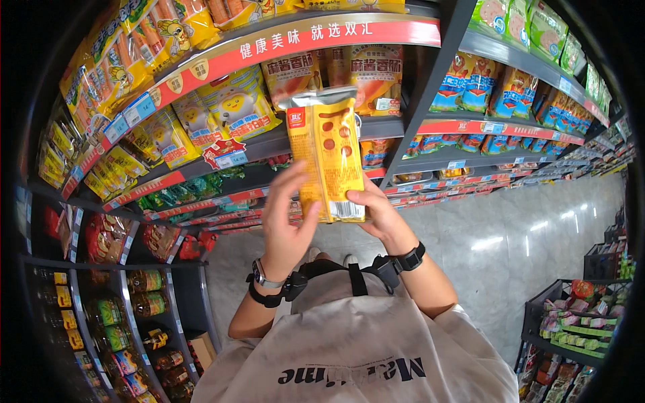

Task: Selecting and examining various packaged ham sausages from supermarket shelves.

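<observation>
A yellow plastic food packet with a silver top seal stands upright before me, its printed side with a barcode facing me. My right hand grips its lower right edge, the thumb lying on the front near the barcode. At the packet's lower left is my left hand, blurred, fingers apart and the thumb near the packet's front; whether it presses on the packet is unclear. Behind the packet, sausage packets stand on a dark shelf. Yellow packets with egg cartoons are to the left of it.
Shelves with red edge strips curve across the front and right. Blue and orange sausage packets fill the right bay. Bottles line the left shelves. A black rack of small packets stands at the right on the grey floor.
</observation>
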The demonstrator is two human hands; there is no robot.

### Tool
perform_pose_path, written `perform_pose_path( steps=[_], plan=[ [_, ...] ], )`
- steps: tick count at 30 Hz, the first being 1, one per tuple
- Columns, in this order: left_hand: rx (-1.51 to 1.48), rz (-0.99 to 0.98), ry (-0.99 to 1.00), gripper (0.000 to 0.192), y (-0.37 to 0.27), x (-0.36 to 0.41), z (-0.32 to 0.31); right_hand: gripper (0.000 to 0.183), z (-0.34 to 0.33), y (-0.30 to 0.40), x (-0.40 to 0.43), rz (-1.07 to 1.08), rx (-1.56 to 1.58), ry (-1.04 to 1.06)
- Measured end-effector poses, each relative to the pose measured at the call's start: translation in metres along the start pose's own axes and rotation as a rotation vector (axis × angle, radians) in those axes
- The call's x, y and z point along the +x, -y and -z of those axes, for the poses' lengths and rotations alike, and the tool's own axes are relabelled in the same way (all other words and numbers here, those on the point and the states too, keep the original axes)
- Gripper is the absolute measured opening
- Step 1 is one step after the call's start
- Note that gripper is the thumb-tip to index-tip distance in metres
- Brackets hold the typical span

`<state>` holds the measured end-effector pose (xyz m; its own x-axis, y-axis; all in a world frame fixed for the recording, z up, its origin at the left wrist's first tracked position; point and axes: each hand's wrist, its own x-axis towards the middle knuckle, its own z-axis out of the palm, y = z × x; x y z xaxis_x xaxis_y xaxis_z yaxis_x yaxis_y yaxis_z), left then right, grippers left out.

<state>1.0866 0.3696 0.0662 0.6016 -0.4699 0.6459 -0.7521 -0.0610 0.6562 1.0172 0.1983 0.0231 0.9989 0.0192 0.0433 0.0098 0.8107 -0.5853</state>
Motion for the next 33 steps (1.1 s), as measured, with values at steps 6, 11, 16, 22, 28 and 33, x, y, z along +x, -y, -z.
perform_pose_path(
  steps=[6,11,16,22,28,33],
  plan=[
    [-0.347,0.341,0.011,0.041,0.007,-0.001,0.004,0.072,0.013,-0.022,0.0,0.008,0.151,0.025],
    [-0.475,0.509,0.176,0.03,0.009,-0.005,0.014,0.051,0.004,-0.013,0.001,0.098,-0.347,-0.133],
    [-0.557,0.543,0.159,0.031,-0.001,-0.004,0.02,0.043,-0.005,-0.003,-0.001,0.144,-0.558,-0.105],
    [-0.594,0.542,0.119,0.025,0.0,-0.012,0.025,0.043,-0.014,0.002,-0.003,0.212,-0.582,-0.1],
    [-0.673,0.58,0.148,0.034,0.001,-0.018,0.023,0.041,-0.014,0.0,-0.008,0.192,-0.598,-0.139],
    [-0.761,0.587,0.14,0.04,-0.005,-0.021,0.021,0.041,-0.015,-0.002,-0.011,0.153,-0.474,-0.168]
  ],
)
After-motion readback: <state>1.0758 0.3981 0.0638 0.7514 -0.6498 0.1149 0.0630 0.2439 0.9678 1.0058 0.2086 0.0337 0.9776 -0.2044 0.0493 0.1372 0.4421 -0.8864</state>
